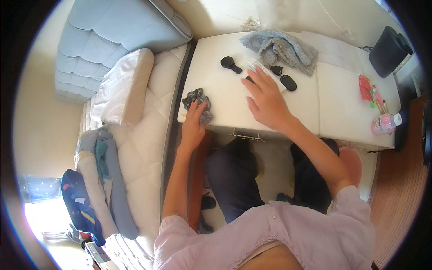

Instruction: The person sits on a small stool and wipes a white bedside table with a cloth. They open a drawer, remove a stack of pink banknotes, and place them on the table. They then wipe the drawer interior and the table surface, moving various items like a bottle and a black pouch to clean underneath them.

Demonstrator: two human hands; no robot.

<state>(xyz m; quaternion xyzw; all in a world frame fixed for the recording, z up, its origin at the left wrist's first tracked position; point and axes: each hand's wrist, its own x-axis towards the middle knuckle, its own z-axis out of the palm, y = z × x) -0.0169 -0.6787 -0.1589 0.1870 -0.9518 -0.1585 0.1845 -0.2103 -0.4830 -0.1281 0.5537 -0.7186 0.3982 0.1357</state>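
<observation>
My left hand (194, 123) rests with its fingers on a crumpled dark patterned cloth (205, 116) at the near left corner of the white tabletop (226, 104). Whether the fingers grip it is unclear. My right hand (266, 99), fingers spread, is over a white box (256, 63) with writing on it and hides part of the box. A small dark thing shows behind the fingers. Left of that hand lies a black watch-like object (231, 64). To its right are a small black object (276, 70) and a black oval case (288, 83).
A grey fluffy towel (287, 49) lies at the back. On the right are a red packet (365, 87), pens (378, 97), a pink bottle (384, 124) and a black container (389, 52). A bed with a pillow (126, 87) and folded clothes (101, 182) stands left.
</observation>
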